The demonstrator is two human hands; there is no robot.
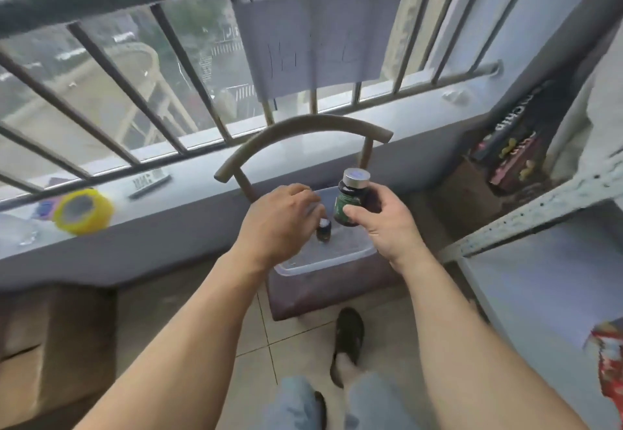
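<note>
My right hand [381, 224] grips a dark bottle [352, 198] with a green label and a silver cap, held upright above a clear plastic container [340, 256]. The container rests on the seat of a chair [323, 288]. My left hand [281, 219] reaches down over the container, its fingers at a small dark bottle [324, 230] with a pale cap that stands inside. The blur hides whether those fingers close on the small bottle.
The chair's curved backrest [300, 133] rises just behind the hands. A window ledge [209, 190] runs behind it with a yellow tape roll [83, 211] at left. Cardboard boxes [50, 345] sit at lower left, a shelf [539, 251] at right. My shoe [349, 338] is on the tiled floor.
</note>
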